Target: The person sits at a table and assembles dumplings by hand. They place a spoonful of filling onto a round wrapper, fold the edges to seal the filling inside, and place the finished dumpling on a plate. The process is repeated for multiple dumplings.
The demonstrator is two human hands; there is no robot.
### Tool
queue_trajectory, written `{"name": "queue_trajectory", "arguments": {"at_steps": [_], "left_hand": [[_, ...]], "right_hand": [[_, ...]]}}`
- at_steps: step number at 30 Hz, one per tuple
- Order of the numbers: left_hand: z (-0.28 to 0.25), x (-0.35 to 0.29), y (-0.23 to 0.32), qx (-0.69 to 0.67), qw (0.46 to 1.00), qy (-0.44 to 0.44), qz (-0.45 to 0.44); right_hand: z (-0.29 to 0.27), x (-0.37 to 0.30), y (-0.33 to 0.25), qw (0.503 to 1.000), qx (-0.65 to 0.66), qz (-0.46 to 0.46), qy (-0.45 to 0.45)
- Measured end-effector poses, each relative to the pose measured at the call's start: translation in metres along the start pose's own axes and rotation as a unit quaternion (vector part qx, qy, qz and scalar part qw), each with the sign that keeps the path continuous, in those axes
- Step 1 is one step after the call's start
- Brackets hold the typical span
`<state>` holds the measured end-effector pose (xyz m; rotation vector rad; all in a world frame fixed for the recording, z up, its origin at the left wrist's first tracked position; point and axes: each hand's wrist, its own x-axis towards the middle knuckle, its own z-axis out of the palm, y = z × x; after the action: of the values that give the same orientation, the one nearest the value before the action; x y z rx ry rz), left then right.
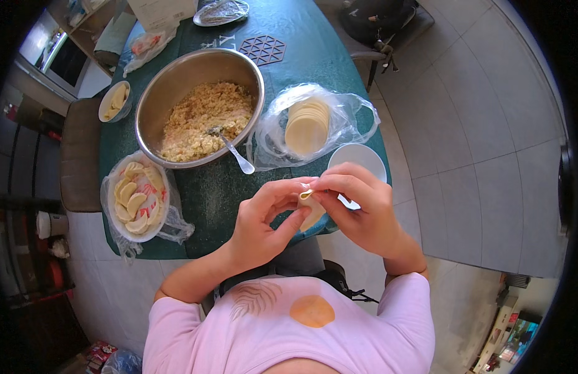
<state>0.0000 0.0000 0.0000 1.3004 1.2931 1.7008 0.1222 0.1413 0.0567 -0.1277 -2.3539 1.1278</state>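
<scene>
Between my two hands is a dumpling, its pale wrapper folded over with a gap showing at the top edge. My left hand grips it from the left with thumb and fingers. The fingertips of my right hand pinch the wrapper's upper edge. Beyond them stands a large metal bowl of crumbly yellowish filling, with a spoon resting in it. A stack of round wrappers lies in a clear plastic bag. Several folded dumplings sit on a plastic-lined plate at the left.
Partly behind my right hand is a white bowl near the right table edge. A small bowl with more dumplings stands at the far left. At the back are a dark trivet and a wrapped plate. A chair adjoins the left side.
</scene>
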Motion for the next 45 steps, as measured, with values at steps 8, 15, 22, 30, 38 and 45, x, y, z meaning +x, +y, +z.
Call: {"name": "queue_trajectory", "arguments": {"at_steps": [8, 15, 22, 30, 38, 45], "left_hand": [[0.009, -0.001, -0.006, -0.118, 0.990, 0.070, -0.006], [0.004, -0.001, -0.002, -0.018, 0.998, 0.064, 0.007], [-0.002, -0.005, 0.000, 0.024, 0.997, 0.079, -0.004], [-0.015, -0.019, 0.003, -0.069, 0.992, 0.038, -0.103], [-0.044, -0.042, 0.005, -0.562, 0.816, 0.078, -0.106], [-0.064, -0.069, 0.011, -0.478, 0.856, 0.187, -0.056]], "right_hand": [[0.006, 0.002, 0.004, 0.999, -0.025, -0.023, 0.013], [0.003, 0.009, -0.001, 0.996, -0.052, -0.068, -0.021], [0.004, 0.017, -0.008, 0.990, -0.100, -0.083, -0.057], [0.002, 0.030, -0.008, 0.971, -0.143, -0.120, -0.149], [0.013, 0.036, -0.038, 0.988, -0.013, 0.044, -0.146], [0.077, 0.037, -0.051, 0.964, 0.099, 0.130, -0.210]]}}
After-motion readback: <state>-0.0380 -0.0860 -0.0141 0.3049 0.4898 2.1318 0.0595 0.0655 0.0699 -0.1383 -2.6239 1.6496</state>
